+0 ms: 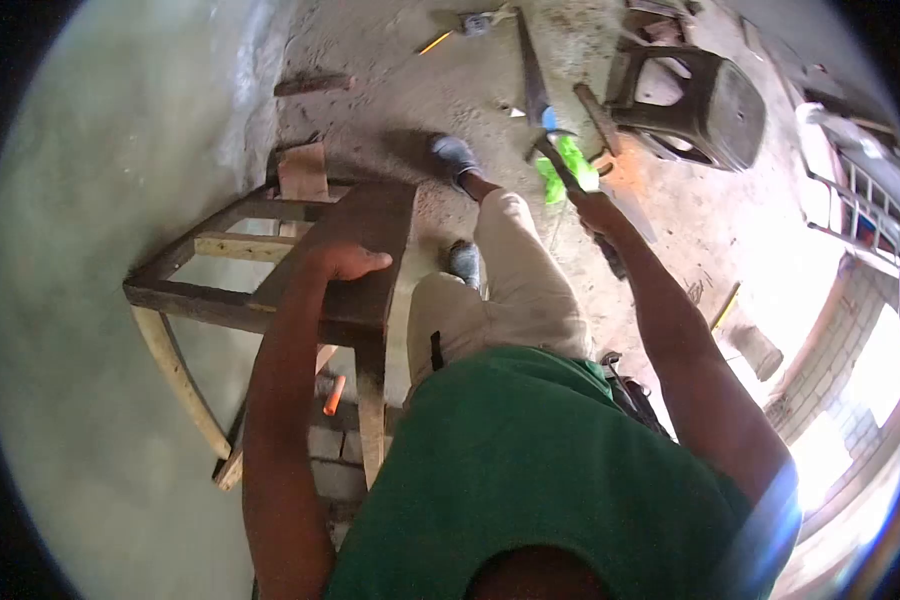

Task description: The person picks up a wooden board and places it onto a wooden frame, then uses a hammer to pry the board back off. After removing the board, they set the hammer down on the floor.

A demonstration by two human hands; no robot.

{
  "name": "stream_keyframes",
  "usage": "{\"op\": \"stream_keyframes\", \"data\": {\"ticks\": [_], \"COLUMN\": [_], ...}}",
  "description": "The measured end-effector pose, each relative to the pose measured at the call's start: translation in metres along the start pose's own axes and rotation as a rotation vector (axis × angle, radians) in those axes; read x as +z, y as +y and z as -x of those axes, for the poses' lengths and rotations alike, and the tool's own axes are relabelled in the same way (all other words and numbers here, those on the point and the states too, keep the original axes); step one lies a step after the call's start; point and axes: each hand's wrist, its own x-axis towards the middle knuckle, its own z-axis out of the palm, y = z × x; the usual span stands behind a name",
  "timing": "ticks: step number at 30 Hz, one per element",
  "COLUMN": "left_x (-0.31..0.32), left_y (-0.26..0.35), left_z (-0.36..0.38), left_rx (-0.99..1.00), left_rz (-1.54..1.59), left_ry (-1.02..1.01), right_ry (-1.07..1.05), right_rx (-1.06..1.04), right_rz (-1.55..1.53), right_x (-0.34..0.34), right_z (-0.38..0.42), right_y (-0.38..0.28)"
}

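Observation:
My right hand (598,213) is wrapped round the handle of a hammer (560,168), whose head points away from me over the floor. On the left, my left hand (350,261) rests on a dark wooden board (370,222) lying across one side of a wooden frame (210,298) with legs. Its thumb sticks out to the right and the other fingers are hard to make out. Beyond the hammer head, a handsaw (533,75) and a bright green cloth or bag (570,172) lie on the floor.
A dark plastic stool (735,108) lies tipped over at the upper right. Wood pieces (313,84) and a yellow pencil-like stick (435,42) are on the floor. Under the frame is an orange object (334,396). A wall (100,250) borders the left side.

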Motion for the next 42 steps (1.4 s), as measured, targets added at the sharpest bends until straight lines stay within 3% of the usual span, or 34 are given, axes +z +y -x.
{"op": "stream_keyframes", "data": {"ticks": [3,6,7,9,10,12,15,21,23,25,26,27,28,29,31,33,35,37,39,42], "left_x": [0.043,0.107,0.123,0.152,0.161,0.168,0.177,0.173,0.171,0.157,0.159,0.154,0.146,0.17,0.186,0.225,0.251,0.286,0.31,0.315], "left_y": [0.058,0.075,0.072,0.057,0.052,0.048,0.059,0.064,0.054,0.021,0.05,0.035,0.011,0.055,0.078,0.187,0.236,0.285,0.359,0.456], "left_z": [0.075,0.125,0.126,0.114,0.11,0.101,0.091,0.07,0.045,0.019,0.043,0.029,0.017,0.033,0.022,0.035,-0.009,-0.054,-0.072,-0.082], "left_rx": [0.053,0.15,0.158,0.169,0.181,0.48,0.416,0.257,0.047,-0.085,-0.141,-0.227,-0.14,-0.037,-0.413,-0.405,-0.119,0.078,0.114,0.022], "left_rz": [-0.135,-0.369,-0.387,-0.112,-0.141,-0.423,-0.329,-0.255,-0.094,-0.216,-0.454,-0.306,-0.449,-0.572,-0.393,-0.48,0.003,-0.027,0.088,0.084], "left_ry": [-0.043,0.562,0.578,1.065,1.071,1.576,1.627,1.601,1.581,1.52,1.429,1.377,1.379,1.74,1.51,1.358,1.17,0.928,0.522,0.366], "right_ry": [0.14,0.193,0.126,0.111,0.172,0.175,0.135,0.034,0.044,0.127,0.143,0.156,0.156,0.15,0.128,0.13,0.142,0.142,0.134,0.286], "right_rx": [0.092,0.173,-0.132,0.203,0.35,0.263,0.289,0.556,0.579,0.526,0.508,0.49,0.524,0.551,0.541,0.553,0.544,0.518,0.488,0.392], "right_rz": [0.024,-0.086,0.313,0.172,0.072,0.203,0.158,-0.224,-0.262,-0.37,-0.4,-0.426,-0.464,-0.496,-0.477,-0.518,-0.589,-0.635,-0.669,-0.607], "right_x": [-0.016,0.013,0.025,0.055,0.062,0.083,0.112,0.137,0.136,0.126,0.126,0.128,0.123,0.113,0.082,0.064,0.022,-0.016,-0.047,-0.089], "right_z": [0.071,0.103,0.076,0.136,0.195,0.199,0.234,0.295,0.297,0.307,0.301,0.293,0.289,0.281,0.273,0.254,0.256,0.261,0.254,0.239], "right_y": [0.109,0.243,0.333,0.349,0.321,0.401,0.47,0.542,0.571,0.594,0.621,0.648,0.667,0.682,0.712,0.756,0.773,0.796,0.821,0.856]}}
